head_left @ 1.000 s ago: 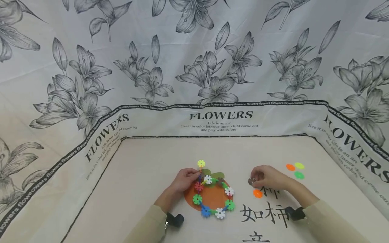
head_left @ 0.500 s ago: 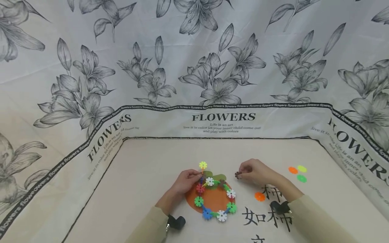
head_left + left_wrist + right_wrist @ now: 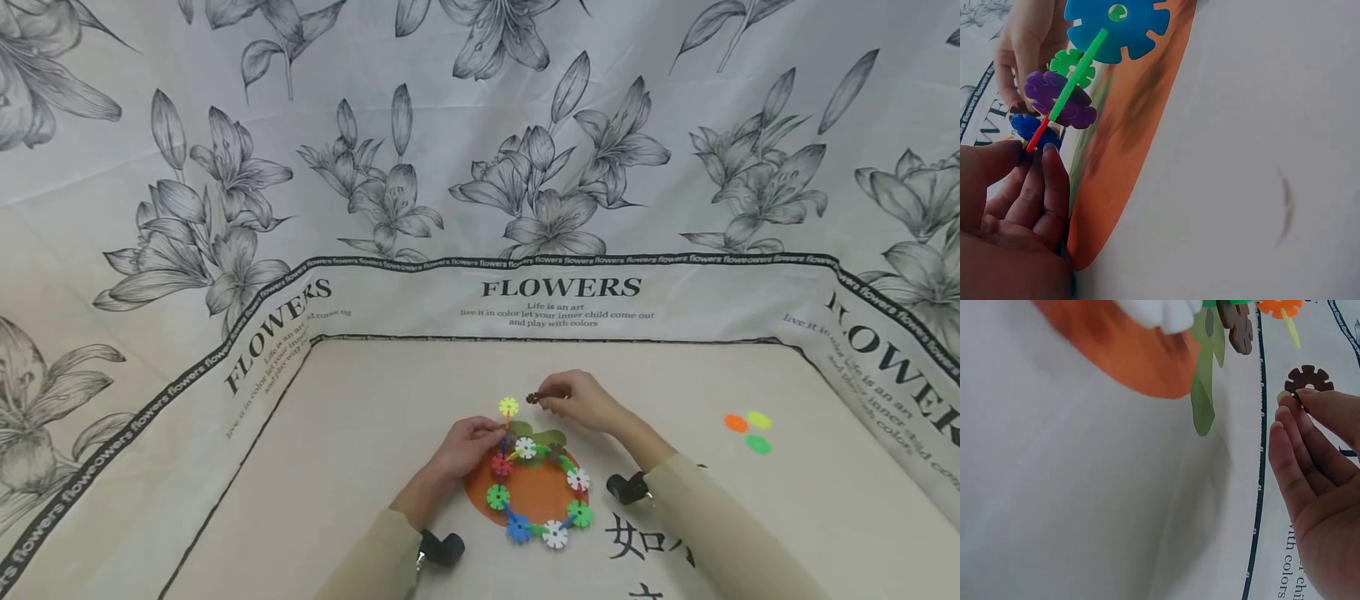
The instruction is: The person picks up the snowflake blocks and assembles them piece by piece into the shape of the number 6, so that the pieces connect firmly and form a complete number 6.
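Note:
A ring of linked snowflake discs (image 3: 555,534) in white, green, blue and red lies over a printed orange fruit (image 3: 540,493). At its upper left my left hand (image 3: 467,448) pinches the chain beside a dark blue disc (image 3: 1022,127), close to a purple disc (image 3: 1063,100). A yellow disc (image 3: 508,406) sticks out beyond those fingers, at the chain's far end. Between thumb and fingertips my right hand (image 3: 581,402) pinches a brown snowflake disc (image 3: 1308,378), a short way right of the yellow one. Another brown disc (image 3: 1239,328) belongs to the ring.
Loose orange (image 3: 736,423), yellow (image 3: 759,419) and green (image 3: 758,444) discs lie on the right of the tabletop. Black printed characters (image 3: 636,536) mark the cloth nearer me. A flower-printed curtain (image 3: 562,287) stands around the back and sides.
My right hand has carried the brown disc left and away from me, to beside the yellow disc. The loose orange disc near the characters is now hidden behind my right arm. My left hand keeps its grip.

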A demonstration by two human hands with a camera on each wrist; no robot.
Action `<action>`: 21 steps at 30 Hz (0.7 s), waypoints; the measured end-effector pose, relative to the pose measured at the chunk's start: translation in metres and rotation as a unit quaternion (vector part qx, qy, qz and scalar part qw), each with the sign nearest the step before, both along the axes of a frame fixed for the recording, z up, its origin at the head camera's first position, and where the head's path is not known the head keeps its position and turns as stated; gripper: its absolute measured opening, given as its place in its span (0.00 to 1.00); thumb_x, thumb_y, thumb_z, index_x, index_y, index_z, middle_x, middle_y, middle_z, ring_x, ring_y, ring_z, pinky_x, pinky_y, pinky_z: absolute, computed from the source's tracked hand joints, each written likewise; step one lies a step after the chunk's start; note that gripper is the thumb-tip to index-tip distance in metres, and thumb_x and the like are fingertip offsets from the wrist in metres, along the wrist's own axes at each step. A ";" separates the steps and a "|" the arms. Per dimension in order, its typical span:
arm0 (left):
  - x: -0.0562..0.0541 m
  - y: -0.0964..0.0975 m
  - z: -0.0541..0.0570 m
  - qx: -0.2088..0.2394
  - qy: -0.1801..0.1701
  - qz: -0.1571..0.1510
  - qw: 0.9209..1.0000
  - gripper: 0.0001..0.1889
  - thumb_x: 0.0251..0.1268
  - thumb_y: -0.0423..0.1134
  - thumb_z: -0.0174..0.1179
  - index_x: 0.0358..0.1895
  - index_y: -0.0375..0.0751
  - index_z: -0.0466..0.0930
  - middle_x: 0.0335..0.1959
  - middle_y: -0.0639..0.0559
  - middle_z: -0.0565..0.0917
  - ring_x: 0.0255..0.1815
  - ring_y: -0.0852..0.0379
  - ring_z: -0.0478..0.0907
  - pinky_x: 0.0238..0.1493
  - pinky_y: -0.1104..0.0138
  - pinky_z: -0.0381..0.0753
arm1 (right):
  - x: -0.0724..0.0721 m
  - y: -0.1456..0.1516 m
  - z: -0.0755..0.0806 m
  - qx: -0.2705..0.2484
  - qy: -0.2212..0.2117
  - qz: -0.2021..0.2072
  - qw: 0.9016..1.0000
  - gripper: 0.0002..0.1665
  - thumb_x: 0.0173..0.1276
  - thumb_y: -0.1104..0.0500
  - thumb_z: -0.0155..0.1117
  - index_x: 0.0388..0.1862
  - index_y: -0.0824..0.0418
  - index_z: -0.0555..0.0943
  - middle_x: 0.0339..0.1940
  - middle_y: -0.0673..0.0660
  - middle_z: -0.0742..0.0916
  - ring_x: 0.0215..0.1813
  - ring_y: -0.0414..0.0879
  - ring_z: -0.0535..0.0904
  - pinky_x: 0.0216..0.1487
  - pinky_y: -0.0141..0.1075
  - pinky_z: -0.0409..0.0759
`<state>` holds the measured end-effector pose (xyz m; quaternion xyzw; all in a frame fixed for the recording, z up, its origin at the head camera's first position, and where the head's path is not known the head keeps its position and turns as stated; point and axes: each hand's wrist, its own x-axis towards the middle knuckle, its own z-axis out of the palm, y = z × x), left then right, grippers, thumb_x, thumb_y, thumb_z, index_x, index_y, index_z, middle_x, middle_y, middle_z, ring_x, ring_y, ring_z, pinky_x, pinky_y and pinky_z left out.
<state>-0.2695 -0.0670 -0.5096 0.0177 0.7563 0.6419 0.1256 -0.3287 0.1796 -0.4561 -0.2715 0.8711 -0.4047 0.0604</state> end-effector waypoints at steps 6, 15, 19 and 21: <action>0.001 0.000 0.001 -0.005 -0.003 -0.001 1.000 0.10 0.75 0.41 0.62 0.47 0.38 0.83 0.35 0.50 0.89 0.39 0.58 0.80 0.47 0.69 0.80 | -0.005 -0.008 -0.005 -0.025 -0.014 -0.003 1.000 0.07 0.72 0.63 0.65 0.45 0.63 0.86 0.39 0.55 0.89 0.38 0.47 0.84 0.39 0.38 0.84; 0.002 0.000 0.002 -0.011 -0.006 0.002 1.000 0.10 0.75 0.41 0.61 0.48 0.38 0.82 0.36 0.51 0.89 0.39 0.58 0.80 0.47 0.68 0.80 | -0.008 -0.014 -0.010 -0.044 -0.029 0.011 0.999 0.09 0.72 0.65 0.66 0.47 0.68 0.85 0.41 0.60 0.89 0.39 0.52 0.86 0.42 0.39 0.85; 0.004 0.001 0.003 -0.016 -0.007 0.005 1.000 0.11 0.75 0.43 0.62 0.49 0.38 0.82 0.37 0.50 0.89 0.41 0.58 0.81 0.49 0.66 0.81 | -0.008 -0.016 -0.008 -0.048 -0.030 0.020 0.998 0.09 0.71 0.66 0.66 0.47 0.68 0.85 0.42 0.60 0.89 0.41 0.54 0.86 0.43 0.39 0.85; 0.005 0.001 0.004 -0.021 -0.007 0.005 1.000 0.12 0.75 0.43 0.62 0.51 0.39 0.81 0.40 0.49 0.90 0.43 0.57 0.82 0.52 0.63 0.81 | -0.008 -0.015 -0.008 -0.046 -0.029 0.024 0.998 0.08 0.71 0.66 0.65 0.46 0.67 0.86 0.42 0.60 0.90 0.41 0.54 0.86 0.43 0.40 0.85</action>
